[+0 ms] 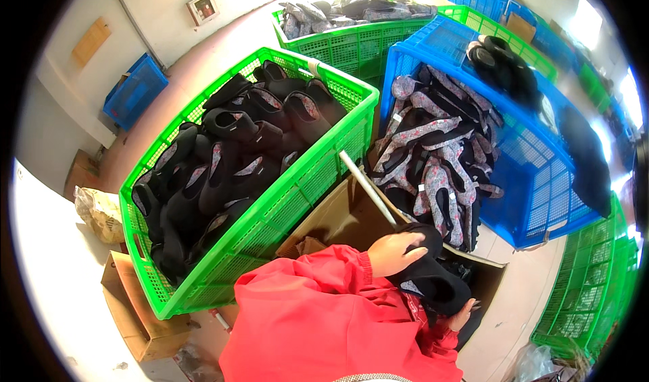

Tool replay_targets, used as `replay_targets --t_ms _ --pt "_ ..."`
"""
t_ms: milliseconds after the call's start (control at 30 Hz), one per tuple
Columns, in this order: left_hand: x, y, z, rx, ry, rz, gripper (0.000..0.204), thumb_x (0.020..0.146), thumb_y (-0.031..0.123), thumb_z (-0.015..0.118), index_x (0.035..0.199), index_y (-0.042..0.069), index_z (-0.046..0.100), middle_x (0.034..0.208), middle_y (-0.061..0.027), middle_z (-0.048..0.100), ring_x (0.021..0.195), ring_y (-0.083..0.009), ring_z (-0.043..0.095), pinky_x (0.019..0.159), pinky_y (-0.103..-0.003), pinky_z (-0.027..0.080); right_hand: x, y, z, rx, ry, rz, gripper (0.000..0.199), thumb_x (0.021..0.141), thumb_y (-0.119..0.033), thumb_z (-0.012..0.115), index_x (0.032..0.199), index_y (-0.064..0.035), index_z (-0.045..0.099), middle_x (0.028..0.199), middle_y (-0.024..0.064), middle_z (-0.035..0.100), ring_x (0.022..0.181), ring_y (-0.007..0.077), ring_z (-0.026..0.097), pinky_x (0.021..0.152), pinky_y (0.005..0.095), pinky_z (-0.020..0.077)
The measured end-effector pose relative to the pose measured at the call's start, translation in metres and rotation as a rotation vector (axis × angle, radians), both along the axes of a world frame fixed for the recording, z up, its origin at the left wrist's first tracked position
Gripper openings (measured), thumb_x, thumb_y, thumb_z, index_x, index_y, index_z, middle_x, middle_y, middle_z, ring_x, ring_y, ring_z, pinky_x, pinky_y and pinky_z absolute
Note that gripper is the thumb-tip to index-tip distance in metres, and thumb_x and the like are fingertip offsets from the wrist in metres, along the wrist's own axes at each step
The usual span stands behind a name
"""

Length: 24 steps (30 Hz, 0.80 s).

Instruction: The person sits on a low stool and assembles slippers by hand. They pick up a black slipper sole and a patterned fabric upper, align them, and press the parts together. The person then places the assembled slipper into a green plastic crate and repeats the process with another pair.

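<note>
- And here's the left hand [394,254], out of a red sleeve [304,307], laid against the upper side of a black fabric shoe piece [436,280], thumb and fingers a little apart; whether it pinches the fabric, I cannot tell.
- Over to the right hand [462,315], low at the far end of that same piece, clamped on its edge, some of the fingers hidden.
- The piece itself sits between the two hands, opening showing, right above an open cardboard box [497,266] with dark things inside.
- Just beyond the hands, a pale pole [368,189] slants across the box.
- Out to the left, a big green crate [270,236], tilted in view, heaped with black shoe pieces [233,138], patterned linings peeking out!
- Ahead and to the right, a blue crate [405,40] with a tumble of floral-lined pieces [443,159], and dark shoes [503,64] bunched up by its upper side.
- Further back, another green crate [358,51], loaded with grey and black pieces [358,9].
- Far left, a small blue bin [135,91] on the floor [203,51], near the wall.
</note>
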State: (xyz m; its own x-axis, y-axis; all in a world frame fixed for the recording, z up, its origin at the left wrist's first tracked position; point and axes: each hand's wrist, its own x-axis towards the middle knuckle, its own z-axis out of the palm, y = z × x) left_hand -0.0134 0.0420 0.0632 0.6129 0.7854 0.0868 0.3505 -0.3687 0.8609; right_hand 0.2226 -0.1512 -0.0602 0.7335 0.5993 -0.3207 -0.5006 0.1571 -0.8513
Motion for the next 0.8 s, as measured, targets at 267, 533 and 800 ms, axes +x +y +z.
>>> replay_targets --t_ms 267,533,800 --pt "0.003 0.0 -0.026 -0.518 -0.069 -0.229 0.048 0.096 0.042 0.055 0.119 0.001 0.063 0.113 -0.0118 0.068 0.107 -0.0217 0.062 0.096 -0.032 0.045 0.011 -0.014 0.009 0.174 0.06 0.101 0.051 0.095 -0.051 0.052 0.112 -0.0037 0.06 0.111 0.0106 0.066 0.099 0.0275 0.065 0.085 0.0423 0.0545" --pt "0.017 -0.006 -0.041 -0.677 -0.118 -0.165 0.04 0.096 0.039 0.057 0.115 0.005 0.066 0.104 -0.0063 0.067 0.095 -0.0143 0.061 0.081 -0.027 0.05 -0.003 -0.003 0.023 0.125 0.142 0.036 0.053 0.094 -0.055 0.049 0.114 -0.0072 0.06 0.108 0.0061 0.066 0.093 0.0244 0.066 0.079 0.0371 0.0557" --pt "0.018 -0.004 -0.039 -0.787 -0.216 -0.029 0.04 0.096 0.037 0.056 0.119 0.006 0.063 0.105 -0.0043 0.064 0.082 -0.0139 0.062 0.058 -0.027 0.054 0.004 -0.011 -0.031 -0.094 0.222 0.087 0.063 0.087 -0.069 0.049 0.118 -0.0154 0.059 0.107 0.006 0.065 0.057 0.0198 0.059 0.039 0.0278 0.0391"
